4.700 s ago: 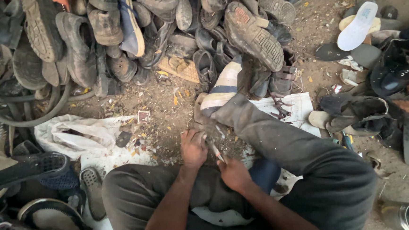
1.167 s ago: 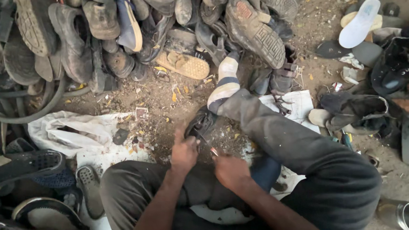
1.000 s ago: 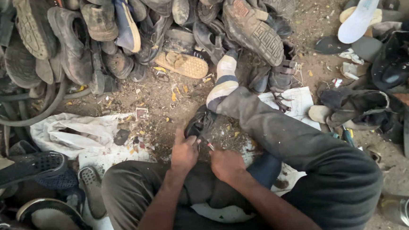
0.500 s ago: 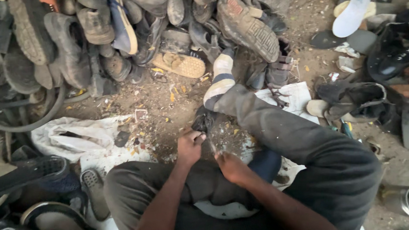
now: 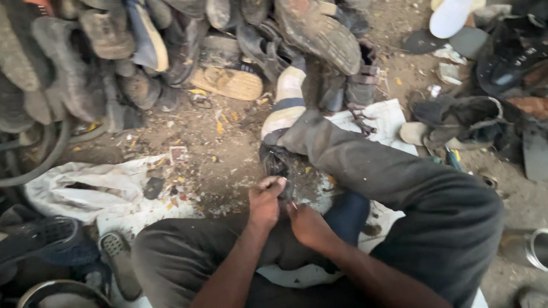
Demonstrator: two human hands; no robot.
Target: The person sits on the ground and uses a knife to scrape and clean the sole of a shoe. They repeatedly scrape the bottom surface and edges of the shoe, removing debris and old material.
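Down between the person's knees lies a dark worn shoe (image 5: 278,164), resting on the dusty ground against the outstretched leg in grey trousers (image 5: 374,173). Its long axis runs roughly away from the body, toward the striped sock (image 5: 288,101) on that leg's foot. The shoe sits just ahead of both hands, so the fingers reach forward and slightly left to meet it.

The left hand (image 5: 265,201) is the nearer one: its fingers (image 5: 273,183) are curled together and pinched on the near edge of the shoe, touching it. The right hand (image 5: 308,224) sits just beside and a little behind the left, closer to the body; its fingers look bunched, perhaps around something thin at their tips, but it is too small and blurred to tell what, or whether they clamp anything at all.

Beyond the shoe a great heap of old shoes and soles (image 5: 167,33) is stacked across the top of the view. A crumpled white sack (image 5: 88,187) lies on the ground to the left, near the left knee. To the right are more dark sandals (image 5: 466,118), a white sole (image 5: 450,14) further off, and a small metal tin (image 5: 544,250) standing open beside the right thigh.
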